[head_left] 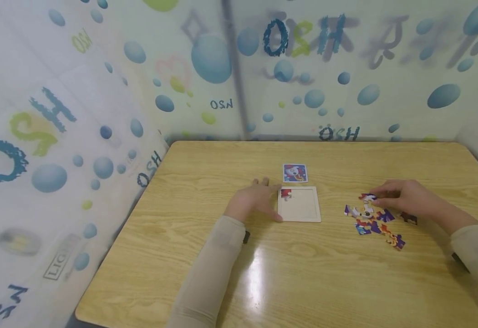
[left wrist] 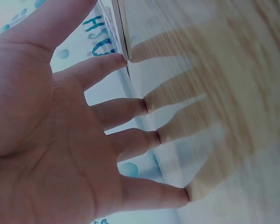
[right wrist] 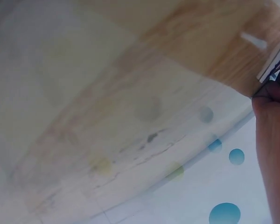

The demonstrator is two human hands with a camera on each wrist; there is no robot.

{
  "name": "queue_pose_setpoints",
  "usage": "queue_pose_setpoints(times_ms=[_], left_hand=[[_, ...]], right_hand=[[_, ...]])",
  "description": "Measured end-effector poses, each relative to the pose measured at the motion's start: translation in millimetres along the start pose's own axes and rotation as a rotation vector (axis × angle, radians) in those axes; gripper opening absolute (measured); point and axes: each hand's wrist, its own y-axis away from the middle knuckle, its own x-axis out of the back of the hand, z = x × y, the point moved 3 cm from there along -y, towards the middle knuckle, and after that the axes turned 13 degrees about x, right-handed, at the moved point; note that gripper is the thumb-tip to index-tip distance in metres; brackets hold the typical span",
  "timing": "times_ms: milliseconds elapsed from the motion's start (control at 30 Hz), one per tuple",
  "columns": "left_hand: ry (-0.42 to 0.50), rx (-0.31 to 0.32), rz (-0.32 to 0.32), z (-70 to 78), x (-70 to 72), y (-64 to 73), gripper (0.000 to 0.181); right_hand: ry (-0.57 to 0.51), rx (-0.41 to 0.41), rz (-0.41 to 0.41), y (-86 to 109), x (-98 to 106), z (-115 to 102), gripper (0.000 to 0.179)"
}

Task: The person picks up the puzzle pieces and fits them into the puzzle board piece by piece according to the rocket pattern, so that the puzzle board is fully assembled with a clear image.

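My left hand (head_left: 255,200) rests at the left edge of a square white puzzle tray (head_left: 300,217), thumb and forefinger right at its border. Its fingers are spread, with the tips on the table in the left wrist view. A red corner puzzle piece (head_left: 286,193) lies in the tray's upper left corner. Over on the right, thumb and forefinger of my right hand (head_left: 407,198) pinch a puzzle piece (head_left: 368,197) at the top of a loose pile of colourful pieces (head_left: 372,223). In the right wrist view that hand is mostly cut off at the edge.
A small picture card (head_left: 294,173) with a blue, red and white design lies just behind the tray. One dark piece (head_left: 409,218) lies under the right hand, apart from the pile. The wooden table (head_left: 304,278) meets patterned curtains at the back and left.
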Motion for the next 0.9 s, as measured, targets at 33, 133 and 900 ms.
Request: queue_pose_setpoints(times_ms=[33,133,900], left_hand=[[-0.001,0.002,0.001,0.1,0.1,0.2,0.11],[-0.007,0.005,0.005,0.3,0.3,0.5,0.11],[-0.003,0.006,0.006,-0.7,-1.2,-1.7,0.109]], right_hand=[[-0.008,-0.007,-0.001,0.0,0.1,0.2,0.049],[-0.026,-0.017,0.004,-0.4,2.1,2.8,0.052],[-0.035,0.14,0.034,-65.7,16.1,-65.2,0.042]])
